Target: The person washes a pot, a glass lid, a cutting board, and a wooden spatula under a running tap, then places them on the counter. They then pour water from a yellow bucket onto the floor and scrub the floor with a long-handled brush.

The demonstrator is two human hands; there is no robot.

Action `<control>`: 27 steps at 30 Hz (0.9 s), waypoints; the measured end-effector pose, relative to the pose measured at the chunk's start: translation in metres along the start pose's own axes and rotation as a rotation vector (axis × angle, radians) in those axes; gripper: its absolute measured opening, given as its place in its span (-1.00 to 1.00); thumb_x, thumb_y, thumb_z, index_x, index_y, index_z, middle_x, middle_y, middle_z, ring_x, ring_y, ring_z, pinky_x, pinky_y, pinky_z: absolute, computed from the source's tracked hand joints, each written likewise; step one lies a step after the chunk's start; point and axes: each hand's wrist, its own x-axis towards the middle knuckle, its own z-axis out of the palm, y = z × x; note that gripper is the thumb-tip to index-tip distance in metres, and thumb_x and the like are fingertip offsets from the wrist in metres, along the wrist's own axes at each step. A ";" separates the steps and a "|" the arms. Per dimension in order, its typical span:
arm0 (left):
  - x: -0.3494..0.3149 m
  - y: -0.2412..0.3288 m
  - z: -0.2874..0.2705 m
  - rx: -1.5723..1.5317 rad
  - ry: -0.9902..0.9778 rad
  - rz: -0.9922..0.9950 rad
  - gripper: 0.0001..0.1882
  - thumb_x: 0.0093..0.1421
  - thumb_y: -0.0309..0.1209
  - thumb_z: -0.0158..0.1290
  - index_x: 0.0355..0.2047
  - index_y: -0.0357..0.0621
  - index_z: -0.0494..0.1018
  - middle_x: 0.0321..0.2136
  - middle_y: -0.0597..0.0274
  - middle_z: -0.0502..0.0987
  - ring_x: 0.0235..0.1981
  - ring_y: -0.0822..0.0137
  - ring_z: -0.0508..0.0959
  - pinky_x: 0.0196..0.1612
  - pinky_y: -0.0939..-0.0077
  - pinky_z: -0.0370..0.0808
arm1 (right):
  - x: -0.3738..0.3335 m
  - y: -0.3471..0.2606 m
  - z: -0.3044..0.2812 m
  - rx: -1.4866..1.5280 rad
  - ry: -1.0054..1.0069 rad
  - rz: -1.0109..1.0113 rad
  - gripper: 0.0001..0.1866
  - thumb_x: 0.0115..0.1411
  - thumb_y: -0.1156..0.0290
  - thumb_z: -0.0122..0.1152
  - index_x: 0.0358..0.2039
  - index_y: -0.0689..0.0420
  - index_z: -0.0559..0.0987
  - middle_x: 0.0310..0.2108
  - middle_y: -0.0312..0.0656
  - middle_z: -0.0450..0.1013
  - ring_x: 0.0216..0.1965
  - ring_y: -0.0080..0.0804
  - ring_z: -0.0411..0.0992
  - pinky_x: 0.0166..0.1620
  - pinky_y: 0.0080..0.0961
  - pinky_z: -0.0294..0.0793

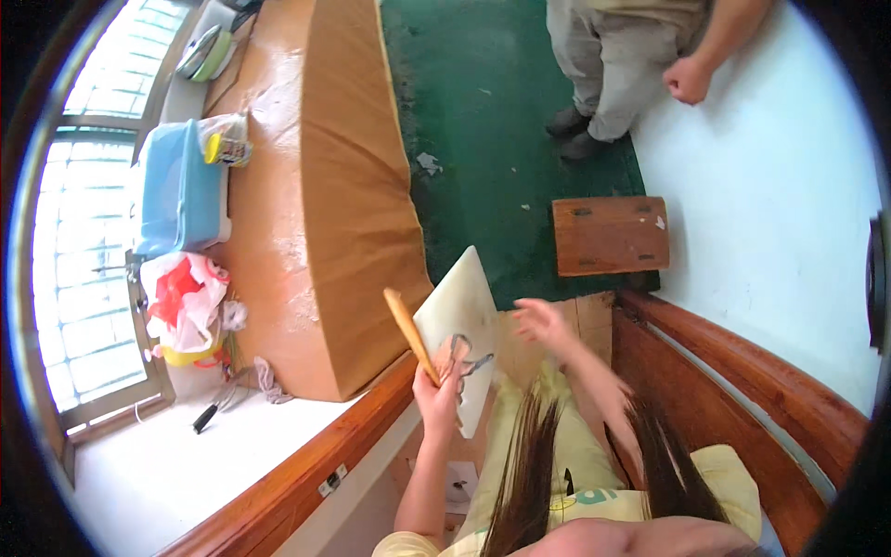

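My left hand (440, 397) is closed around several things at once. One is a pale cutting board (469, 292), tilted upright. A pair of dark-handled scissors (477, 364) lies against the board, its loops showing beside my fingers. A tan wooden stick (406, 325) sticks up to the left of the board; its lower end is hidden in my grip, so I cannot tell its exact kind. To the right of the board, my right hand (545, 325) is held out over my lap with its fingers apart, holding nothing.
A brown-covered table (357, 186) runs along the left, bearing a blue bin (172, 200) and plastic bags (186, 297). Wooden rails (733, 371) flank me. Ahead on the green floor (473, 121) are a wooden stool (611, 236) and a standing person (613, 65).
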 end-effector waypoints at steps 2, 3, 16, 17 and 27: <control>0.010 0.016 0.009 -0.094 -0.088 0.023 -0.82 0.04 -0.51 0.03 -0.32 -0.27 0.35 -0.53 0.36 0.41 -0.56 0.62 0.35 -0.52 0.75 0.28 | -0.019 -0.033 0.071 0.151 -0.160 -0.300 -0.37 0.12 0.16 0.05 0.15 0.03 0.09 0.05 -0.13 0.18 -0.07 -0.39 0.31 -0.09 -0.49 0.35; 0.012 0.023 0.012 -0.156 -0.117 0.043 -0.79 0.05 -0.51 0.04 -0.28 -0.27 0.34 -0.51 0.34 0.42 -0.55 0.62 0.37 -0.53 0.75 0.30 | -0.019 -0.042 0.091 0.026 -0.113 -0.380 -0.34 0.12 0.15 0.05 0.16 0.05 0.05 0.07 -0.14 0.14 -0.03 -0.37 0.28 -0.06 -0.49 0.32; 0.071 0.144 0.007 -0.134 -0.124 0.213 -0.78 0.10 -0.40 -0.02 -0.29 -0.29 0.34 -0.46 0.31 0.42 -0.63 0.65 0.28 -0.58 0.76 0.26 | 0.029 -0.179 0.120 0.842 0.102 -0.322 -0.83 0.01 0.53 0.10 -0.34 0.15 0.37 -0.33 -0.14 0.33 -0.22 -0.38 0.33 -0.16 -0.40 0.36; 0.071 0.153 0.000 -0.195 -0.122 0.190 -0.78 0.08 -0.43 -0.03 -0.28 -0.29 0.34 -0.46 0.29 0.42 -0.63 0.65 0.28 -0.58 0.76 0.26 | 0.017 -0.209 0.125 0.996 0.152 -0.254 -0.83 0.01 0.52 0.09 -0.33 0.14 0.38 -0.32 -0.12 0.34 -0.22 -0.34 0.34 -0.16 -0.38 0.36; 0.025 0.296 -0.080 -0.657 -0.028 0.374 -0.64 0.06 -0.60 -0.19 -0.08 -0.32 0.24 -0.45 0.20 0.38 -0.61 0.55 0.32 -0.48 0.70 0.29 | 0.012 -0.271 -0.061 0.792 -0.085 -0.338 -0.78 0.17 0.47 -0.05 -0.15 0.04 0.29 0.02 -0.11 0.17 -0.44 -0.62 0.28 -0.60 -0.81 0.25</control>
